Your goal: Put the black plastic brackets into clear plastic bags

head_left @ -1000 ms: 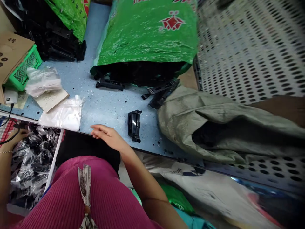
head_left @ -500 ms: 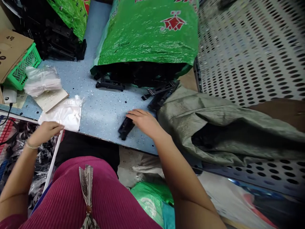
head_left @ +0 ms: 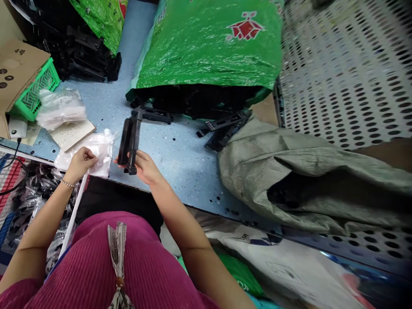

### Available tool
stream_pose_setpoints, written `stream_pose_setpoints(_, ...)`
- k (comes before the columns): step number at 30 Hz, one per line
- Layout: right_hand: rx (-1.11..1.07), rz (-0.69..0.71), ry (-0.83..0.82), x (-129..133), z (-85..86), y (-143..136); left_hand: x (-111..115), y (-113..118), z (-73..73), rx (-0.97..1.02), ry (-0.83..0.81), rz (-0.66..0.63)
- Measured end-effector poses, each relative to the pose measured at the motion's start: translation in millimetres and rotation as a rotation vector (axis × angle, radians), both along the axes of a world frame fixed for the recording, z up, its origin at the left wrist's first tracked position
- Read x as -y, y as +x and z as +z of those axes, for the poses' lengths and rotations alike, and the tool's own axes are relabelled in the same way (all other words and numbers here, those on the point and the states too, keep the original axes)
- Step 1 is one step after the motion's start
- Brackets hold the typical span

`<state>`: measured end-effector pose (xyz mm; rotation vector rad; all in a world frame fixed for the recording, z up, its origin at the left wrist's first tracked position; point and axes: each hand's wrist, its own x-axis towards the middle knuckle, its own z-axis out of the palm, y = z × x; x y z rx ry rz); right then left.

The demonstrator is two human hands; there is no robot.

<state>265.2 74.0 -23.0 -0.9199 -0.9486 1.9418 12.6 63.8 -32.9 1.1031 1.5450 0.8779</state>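
Observation:
My right hand [head_left: 144, 168] grips the lower end of a black plastic part [head_left: 130, 139], which it holds upright above the blue table [head_left: 180, 171]. To its left, my left hand [head_left: 83, 162] is closed in a pinch at the stack of clear plastic bags [head_left: 103, 148] by the table's front edge. Its fingertips rest on the bags, and the top bag seems to be between them. A gap separates the black part from my left hand.
A green sack [head_left: 209, 51] of black parts lies open at the back. A grey-green sack [head_left: 251, 167] is on the right. Bundled bags [head_left: 61, 111], a green basket [head_left: 37, 92] and a cardboard box [head_left: 19, 68] stand left. Wrapped parts [head_left: 32, 201] fill a bin below.
My right hand has lifted the black part off the table and carried it left, turning it upright. My left hand has moved right, further over the plastic bags.

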Motion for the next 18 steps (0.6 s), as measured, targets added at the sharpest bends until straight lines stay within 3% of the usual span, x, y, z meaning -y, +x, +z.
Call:
stream_pose_setpoints(4, -0.147, 0.047, -0.083, -9, -7.4, -47, 3, 7, -0.9, 0.016, 0.025, 0.019)
stream_pose_setpoints(7, -0.093, 0.027, -0.157, -13, -24.2, -63, 7, -1, 12.1, -0.031, 0.110, 0.016)
stream_pose_setpoints(10, -0.070, -0.012, -0.214, -13, -37.3, -68, 14, -16, 36.3, -0.321, 0.319, -0.015)
stream_pose_setpoints(13, -0.093, -0.032, -0.217, -11, -39.8, -69, 16, -24, 50.4, -0.753, 0.483, -0.203)
stream_pose_setpoints(16, -0.087, -0.051, -0.227, -9, -33.9, -68, 8, -24, 45.0, -0.991, 0.507, -0.376)
stream_pose_setpoints(18, -0.094, -0.064, -0.231, -5, -27.8, -62, 2, -24, 37.4, -1.035, 0.484, -0.405)
